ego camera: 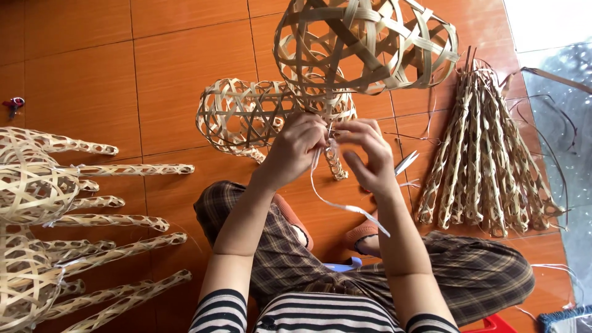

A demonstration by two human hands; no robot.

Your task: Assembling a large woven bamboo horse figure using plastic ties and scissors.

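Risk of slipping: white strip (345, 206) hung loose below the hands and trailed toward the lower centre of the frame; in my judgement a slack pull could have let the binding loosen where the fingers pinched it; the free tail could also have snagged on the woven leg (335, 165) beside it
Risk of tipping: large round bamboo cage (367, 43) leaned at the top centre of the frame, resting against the lower open-weave form (246, 114); a hard tug at the joint would likely have shifted both, since nothing visible braced them
Risk of cutting: bamboo slat edges looked thin and stiff; fingertips pressed close among them could have been nicked, though this is only a guess from their look
Left hand: left hand (295, 150) sat at the centre of the frame, fingers curled narrow and pinched on the strip and the weave at the joint
Right hand: right hand (368, 154) sat just to the right of it, thumb and forefinger closed on the same strip, other fingers spread loosely
Work relative to grip: joint lay directly between the two hands, touching both; the strip ran from the pinch down and to the right
Surroundings: bundle of woven bamboo legs (487, 160) lay at the right of the frame, well apart from the hands; finished woven pieces (55, 209) lay at the left edge; all rested on orange floor tiles (80, 80); small metal tool (406, 163), possibly scissors, lay near the right hand
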